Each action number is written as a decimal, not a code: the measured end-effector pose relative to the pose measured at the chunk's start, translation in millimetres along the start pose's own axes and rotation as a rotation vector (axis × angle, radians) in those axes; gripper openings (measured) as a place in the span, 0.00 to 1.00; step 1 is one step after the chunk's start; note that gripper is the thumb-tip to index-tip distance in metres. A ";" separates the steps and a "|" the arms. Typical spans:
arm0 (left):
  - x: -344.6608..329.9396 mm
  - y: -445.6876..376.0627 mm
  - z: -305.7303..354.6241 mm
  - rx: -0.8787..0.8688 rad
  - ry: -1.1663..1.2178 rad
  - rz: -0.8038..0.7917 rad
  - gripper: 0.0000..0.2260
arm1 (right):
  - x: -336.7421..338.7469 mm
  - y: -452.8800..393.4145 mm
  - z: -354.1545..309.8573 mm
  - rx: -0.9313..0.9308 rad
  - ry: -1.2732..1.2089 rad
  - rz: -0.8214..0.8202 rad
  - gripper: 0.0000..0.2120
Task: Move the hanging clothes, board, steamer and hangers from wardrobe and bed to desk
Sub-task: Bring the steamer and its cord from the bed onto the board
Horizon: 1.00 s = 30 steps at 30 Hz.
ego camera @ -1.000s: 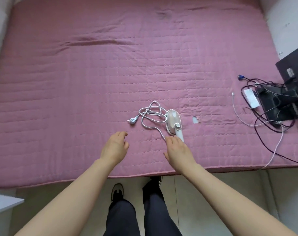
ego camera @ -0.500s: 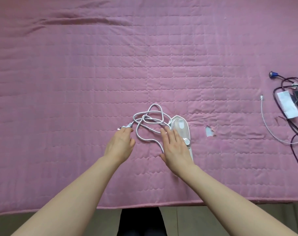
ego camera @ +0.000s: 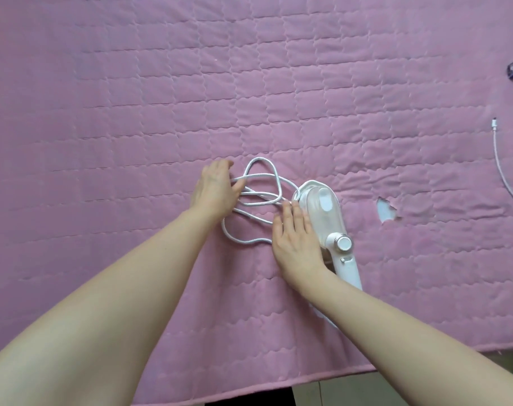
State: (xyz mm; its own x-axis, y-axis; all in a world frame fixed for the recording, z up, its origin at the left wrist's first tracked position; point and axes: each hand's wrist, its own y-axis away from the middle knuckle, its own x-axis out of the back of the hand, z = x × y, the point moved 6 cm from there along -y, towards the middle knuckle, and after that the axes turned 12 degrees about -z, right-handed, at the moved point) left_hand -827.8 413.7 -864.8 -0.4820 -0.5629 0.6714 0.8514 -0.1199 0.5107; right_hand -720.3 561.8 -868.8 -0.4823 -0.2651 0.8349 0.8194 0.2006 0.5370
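My left hand (ego camera: 215, 191) rests on the quilted pink bedspread (ego camera: 132, 112), fingers curled around loops of the steamer's white cord (ego camera: 259, 197). My right hand (ego camera: 296, 235) lies flat, fingers straight, over the cord just beside the white handheld steamer (ego camera: 331, 227) lying on the bed. A white cable (ego camera: 504, 168) lies far right.

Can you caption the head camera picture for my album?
Both hands gather the steamer cord on pink bed.

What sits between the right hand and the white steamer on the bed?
Nothing visible. The right hand lies flat beside the white handheld steamer, fingertips by its head, over its looped white cord.
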 end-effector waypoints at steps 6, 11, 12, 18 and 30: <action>-32.1 -21.1 7.8 0.058 -0.137 -0.200 0.35 | -11.9 4.7 -11.3 0.082 -0.020 0.096 0.07; -38.9 -3.6 -6.4 -0.069 -0.244 -0.217 0.24 | -14.5 14.3 -11.8 0.121 -0.055 0.213 0.11; -36.9 2.0 -13.6 -0.092 -0.239 -0.188 0.21 | -14.2 17.8 -12.8 0.125 -0.049 0.234 0.11; -39.0 43.8 -42.2 -0.152 -0.141 -0.096 0.10 | -14.3 25.0 -11.1 0.126 -0.050 0.235 0.11; -57.3 115.7 -58.1 -0.128 -0.540 -0.034 0.07 | -8.7 32.1 -2.8 0.183 -0.378 0.187 0.11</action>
State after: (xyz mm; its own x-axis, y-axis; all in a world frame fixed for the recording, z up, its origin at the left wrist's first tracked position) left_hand -689.7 384.5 -875.4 -0.5183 -0.0617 0.8529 0.8358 -0.2476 0.4900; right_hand -688.9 567.8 -859.2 -0.4382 0.1476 0.8867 0.8515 0.3842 0.3568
